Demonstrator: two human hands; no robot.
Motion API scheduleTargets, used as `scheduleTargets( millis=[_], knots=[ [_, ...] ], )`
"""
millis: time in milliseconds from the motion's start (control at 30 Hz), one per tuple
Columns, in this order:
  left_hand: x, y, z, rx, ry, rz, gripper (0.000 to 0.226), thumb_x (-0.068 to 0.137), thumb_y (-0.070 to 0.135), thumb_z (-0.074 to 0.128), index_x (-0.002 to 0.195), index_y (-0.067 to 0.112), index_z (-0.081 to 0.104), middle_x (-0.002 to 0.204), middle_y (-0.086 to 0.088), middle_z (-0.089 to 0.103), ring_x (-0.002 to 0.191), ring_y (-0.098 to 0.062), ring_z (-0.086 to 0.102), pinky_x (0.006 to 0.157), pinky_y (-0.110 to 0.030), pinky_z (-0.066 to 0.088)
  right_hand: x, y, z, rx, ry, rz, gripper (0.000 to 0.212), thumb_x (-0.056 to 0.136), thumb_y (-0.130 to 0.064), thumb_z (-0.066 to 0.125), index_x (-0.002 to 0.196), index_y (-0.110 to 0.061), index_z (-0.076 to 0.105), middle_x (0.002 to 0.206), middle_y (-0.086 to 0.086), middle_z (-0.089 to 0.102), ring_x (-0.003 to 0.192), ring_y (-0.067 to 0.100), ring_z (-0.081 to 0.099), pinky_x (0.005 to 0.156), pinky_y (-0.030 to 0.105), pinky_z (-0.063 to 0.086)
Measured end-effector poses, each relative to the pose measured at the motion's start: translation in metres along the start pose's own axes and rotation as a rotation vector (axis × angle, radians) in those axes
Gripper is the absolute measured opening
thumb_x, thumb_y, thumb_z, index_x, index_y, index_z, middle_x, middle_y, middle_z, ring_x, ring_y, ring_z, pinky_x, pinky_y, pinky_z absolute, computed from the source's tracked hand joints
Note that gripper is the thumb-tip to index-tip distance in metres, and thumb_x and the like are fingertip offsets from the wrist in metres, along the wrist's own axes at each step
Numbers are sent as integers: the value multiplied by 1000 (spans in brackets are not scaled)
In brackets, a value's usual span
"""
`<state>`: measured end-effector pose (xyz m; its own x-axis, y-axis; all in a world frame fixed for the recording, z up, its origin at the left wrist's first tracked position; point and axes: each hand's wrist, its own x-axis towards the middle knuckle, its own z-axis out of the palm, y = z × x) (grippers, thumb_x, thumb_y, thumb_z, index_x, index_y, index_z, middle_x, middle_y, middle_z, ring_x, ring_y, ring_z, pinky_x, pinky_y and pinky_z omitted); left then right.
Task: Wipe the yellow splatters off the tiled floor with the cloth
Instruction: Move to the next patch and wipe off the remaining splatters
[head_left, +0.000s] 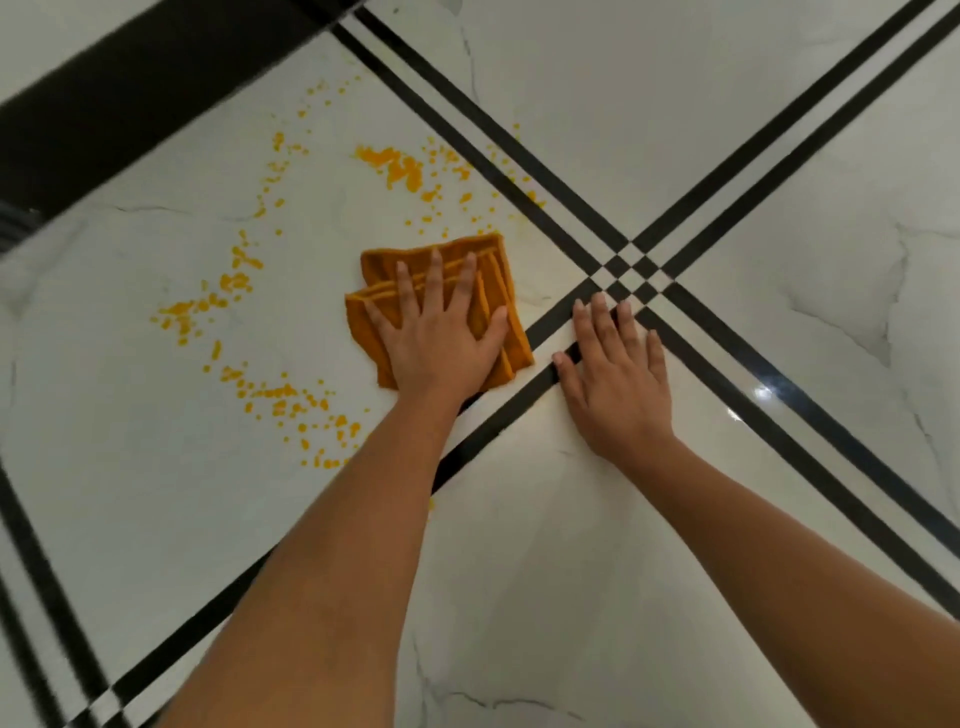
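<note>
A folded orange cloth (491, 283) lies flat on the white marble-look floor tile (130, 457). My left hand (441, 332) presses down on it with fingers spread. My right hand (618, 384) rests flat on the floor just right of the cloth, fingers apart, holding nothing, across the black stripes. Yellow splatters ring the cloth: a thick patch (400, 169) beyond it, a trail of drops (234, 283) to the left, and another band (301, 410) near my left forearm.
Pairs of black inlay stripes cross in a checkered knot (631, 273) right of the cloth. A broad dark band (130, 98) runs along the top left. More stripes (47, 597) run down the lower left. Glare spot (763, 392) on the right tile.
</note>
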<state>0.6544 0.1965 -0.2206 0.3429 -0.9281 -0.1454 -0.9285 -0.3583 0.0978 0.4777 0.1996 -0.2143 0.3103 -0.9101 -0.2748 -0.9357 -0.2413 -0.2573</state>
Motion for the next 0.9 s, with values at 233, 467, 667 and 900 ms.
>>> scheduleTargets(
  millis=[233,467,667,900],
  knots=[
    [-17,-25,1,13,-2,51,69,84,70,20,146,43,7,158,2,6,144,-32,-2,108,-66,0,-22,-11,11,-16,-5,-48,60,92,-50,4,147,-29,-11,148,-11,-23,137,10,-25,112,35,-15],
    [-79,-31,11,48,23,145,71,81,71,20,146,42,13,157,0,14,143,-33,6,107,-66,4,-28,-17,9,-33,-14,-34,56,99,-46,10,148,-27,-10,157,-5,-14,138,10,-23,112,36,-14],
    [-75,-42,10,-1,43,15,70,83,70,22,146,40,13,157,0,11,143,-34,4,106,-67,4,-51,-34,15,-76,-94,-140,56,97,-50,4,148,-28,-9,157,-6,-14,136,11,-26,111,36,-17],
    [-85,-57,-1,-75,-57,62,63,86,68,25,144,46,9,157,8,6,144,-25,-3,108,-62,-1,-73,-60,23,-51,-103,-229,66,88,-53,-9,148,-26,-7,158,-4,-9,137,12,-24,112,34,-15]
  ],
)
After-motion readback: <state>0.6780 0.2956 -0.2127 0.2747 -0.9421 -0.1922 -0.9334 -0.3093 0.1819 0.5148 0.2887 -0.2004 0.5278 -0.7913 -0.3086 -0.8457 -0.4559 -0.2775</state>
